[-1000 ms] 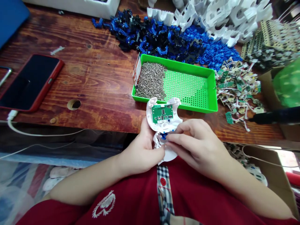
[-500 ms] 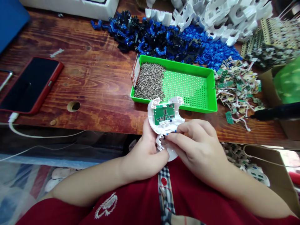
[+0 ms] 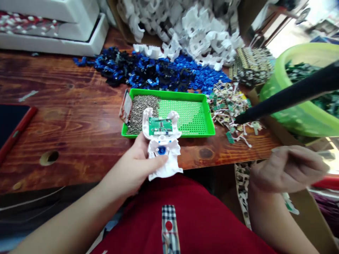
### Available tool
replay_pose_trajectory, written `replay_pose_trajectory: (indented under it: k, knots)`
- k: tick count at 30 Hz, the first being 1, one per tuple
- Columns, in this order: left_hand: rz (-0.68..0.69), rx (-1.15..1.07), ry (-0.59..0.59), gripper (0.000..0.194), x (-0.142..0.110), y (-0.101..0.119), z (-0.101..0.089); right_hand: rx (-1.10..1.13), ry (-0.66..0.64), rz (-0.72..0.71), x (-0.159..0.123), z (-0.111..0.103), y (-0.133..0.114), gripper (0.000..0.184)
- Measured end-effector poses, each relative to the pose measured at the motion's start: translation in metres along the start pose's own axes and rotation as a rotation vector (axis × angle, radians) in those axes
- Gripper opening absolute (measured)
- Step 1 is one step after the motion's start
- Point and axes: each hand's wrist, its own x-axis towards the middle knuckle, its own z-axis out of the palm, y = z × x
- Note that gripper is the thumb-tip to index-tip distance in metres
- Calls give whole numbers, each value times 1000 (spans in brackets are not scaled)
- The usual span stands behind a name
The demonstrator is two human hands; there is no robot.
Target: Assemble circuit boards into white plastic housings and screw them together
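Observation:
My left hand (image 3: 141,158) grips a white plastic housing in two joined parts, thumb pressed on the lower one. The upper housing half (image 3: 145,123) is a rounded shell with a green circuit board (image 3: 160,126) inside. Below it, the lower white piece (image 3: 166,167) carries a round blue part (image 3: 161,150) near my thumb tip. My right hand (image 3: 288,169) is off to the right, past the table edge, blurred, with its fingers curled closed; whatever they may hold is hidden. Above that hand a dark rod-shaped tool (image 3: 288,93) slants in from the right.
Behind the housing sits a green tray (image 3: 209,121) with many small screws (image 3: 140,113) at its left. Around it lie blue and black parts (image 3: 148,70), white shells (image 3: 201,35) and wired boards (image 3: 227,102). A light green basin (image 3: 278,74) stands right; a phone (image 3: 13,130) lies left.
My right hand has left the housing and moved far right. The lower white piece now lies opened out below the upper half, its blue part showing. The view has swung to the right.

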Motion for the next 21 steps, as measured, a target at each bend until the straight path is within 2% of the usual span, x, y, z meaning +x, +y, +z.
replay_pose_trajectory:
  k: [3, 5, 9, 13, 15, 19, 21]
  knots:
    - [-39, -49, -15, 43, 17, 18, 9, -33, 97, 111, -2, -5, 19, 35]
    - [-32, -44, -11, 35, 25, 24, 16, -44, 125, 155, -2, -2, 28, 35]
    - [-92, 19, -13, 34, 36, 26, 24, -63, 74, 234, 2, 11, 35, 36]
    - [-113, 87, 24, 34, 38, 24, 24, -117, 26, 271, 7, 17, 33, 34]
    - [-97, 109, 37, 40, 35, 23, 24, -105, -24, 267, 7, 13, 33, 32]
    - [-96, 224, 172, 72, 21, 19, 24, -9, -175, 242, -5, -5, 32, 27]
    - [-70, 309, 213, 82, 13, 18, 21, 62, -206, 204, -14, -14, 28, 24]
